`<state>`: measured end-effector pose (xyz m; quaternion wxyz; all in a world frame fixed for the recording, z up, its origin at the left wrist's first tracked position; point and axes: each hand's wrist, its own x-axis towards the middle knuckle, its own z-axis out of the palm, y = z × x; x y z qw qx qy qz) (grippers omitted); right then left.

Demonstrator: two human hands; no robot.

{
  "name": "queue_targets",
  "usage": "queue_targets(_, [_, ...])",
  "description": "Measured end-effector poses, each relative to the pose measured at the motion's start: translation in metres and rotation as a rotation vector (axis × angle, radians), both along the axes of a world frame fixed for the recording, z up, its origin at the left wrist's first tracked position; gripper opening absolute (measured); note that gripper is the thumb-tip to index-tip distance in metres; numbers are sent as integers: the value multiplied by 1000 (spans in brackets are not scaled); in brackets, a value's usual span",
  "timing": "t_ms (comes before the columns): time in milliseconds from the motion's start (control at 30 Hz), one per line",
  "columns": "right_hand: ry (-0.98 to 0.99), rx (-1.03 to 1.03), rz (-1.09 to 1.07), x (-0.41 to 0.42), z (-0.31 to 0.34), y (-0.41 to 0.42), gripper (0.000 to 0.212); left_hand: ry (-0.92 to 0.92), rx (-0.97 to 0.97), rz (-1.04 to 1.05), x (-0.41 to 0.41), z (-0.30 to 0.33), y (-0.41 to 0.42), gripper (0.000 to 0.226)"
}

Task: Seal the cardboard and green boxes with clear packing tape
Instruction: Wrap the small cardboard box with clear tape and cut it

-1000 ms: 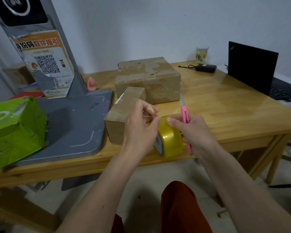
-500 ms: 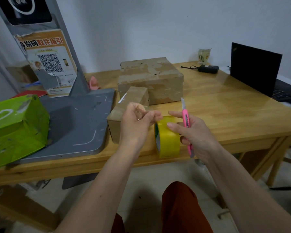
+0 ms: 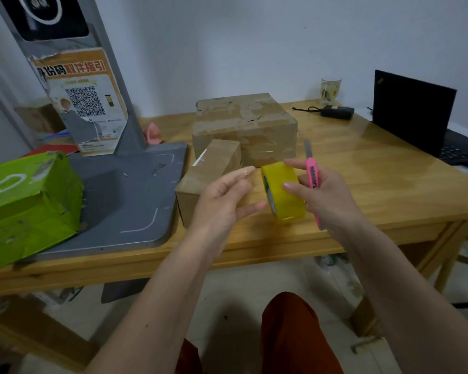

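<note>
**Tape roll and boxes at the table edge**

Tape roll (image 3: 283, 193): yellowish, stood on edge above the near table (image 3: 389, 184) edge, gripped by the right hand (image 3: 327, 195), fingers curled over its outer face. Same hand also held a pink knife (image 3: 312, 179) against the palm, blade end up.

Left hand (image 3: 222, 201): just left of the roll, fingers loosely spread, forefinger and thumb reaching toward the roll's side. Whether it pinched a tape end could not be told; no strip was plainly visible between hand and roll.

Small box (image 3: 208, 179): brown cardboard, directly behind the left hand, on the table, a pale strip on its top.

Large box (image 3: 243, 125): brown cardboard, taped over, beyond both hands, just behind the small box.

Green box (image 3: 27, 206): far left of the left hand, resting on a grey base (image 3: 125, 201) whose post carried a QR poster (image 3: 84, 103).

Laptop (image 3: 414, 112): open, far right of the right hand. Black adapter (image 3: 337, 112) and glass (image 3: 331, 89) beyond it, at the back table edge.
</note>
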<state>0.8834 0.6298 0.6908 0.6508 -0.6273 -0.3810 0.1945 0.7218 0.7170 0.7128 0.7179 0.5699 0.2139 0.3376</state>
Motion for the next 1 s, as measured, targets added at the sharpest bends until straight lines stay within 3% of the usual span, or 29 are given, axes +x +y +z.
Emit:
queue_targets(267, [-510, -320, -160, -2, -4, 26, 46, -5, -49, 99, -9, -6, 4, 16])
queue_targets(533, [-497, -514, -246, -20, -1, 51, 48, -159, -300, -33, -15, -4, 5, 18])
queue_targets(700, [-344, -522, -256, -24, -12, 62, 30, -149, -306, -49, -19, -7, 5, 24])
queue_targets(800, [147, -175, -147, -31, 0, 48, 23, -133, -285, -26, -21, -12, 7, 28])
queue_targets(867, [413, -20, 102, -39, 14, 33, 51, -114, -256, -8, -20, -14, 6, 20])
queue_targets(933, [423, -10, 282, -44, 23, 22, 66, -99, -226, 9, -18, -15, 3, 21])
queue_targets(1000, [311, -34, 317, -48, 26, 16, 43, -82, -172, 8, -16, -16, 0, 23])
